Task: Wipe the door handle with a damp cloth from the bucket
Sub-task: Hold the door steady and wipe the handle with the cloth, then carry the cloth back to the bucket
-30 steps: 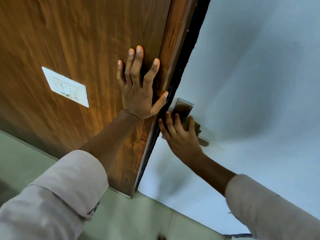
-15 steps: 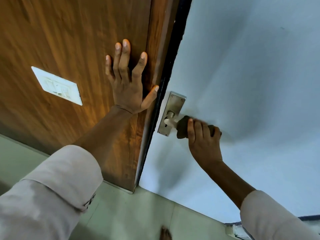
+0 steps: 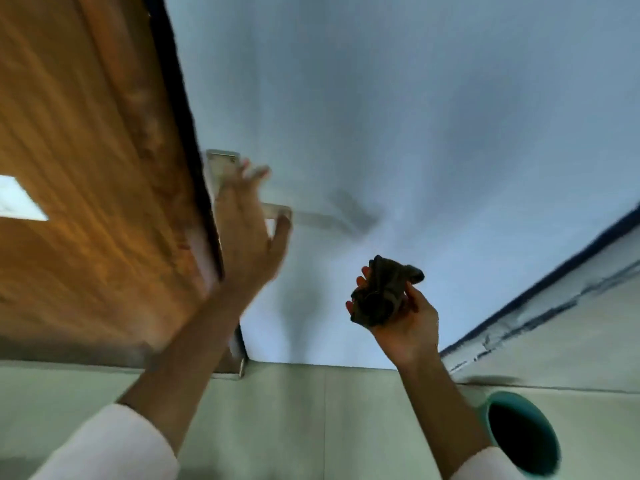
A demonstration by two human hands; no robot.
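Note:
The metal door handle (image 3: 313,219) juts from its plate (image 3: 221,164) on the pale blue-white door (image 3: 415,116). My left hand (image 3: 247,230) is blurred, fingers spread, in front of the plate and the near end of the lever; whether it touches them I cannot tell. My right hand (image 3: 401,313) is off the handle, lower and to the right, closed around a crumpled dark cloth (image 3: 382,292). A teal bucket (image 3: 521,436) stands on the floor at the lower right, dark inside.
A brown wooden panel (image 3: 86,168) with a white switch plate (image 3: 19,199) fills the left. Pale green floor tiles (image 3: 294,420) lie below. A wall with a dark stripe (image 3: 554,282) runs along the right.
My right hand has pulled the cloth off the handle, down and to the right. My left hand left the wooden panel and moved to the handle plate. The view tilted down, showing the bucket.

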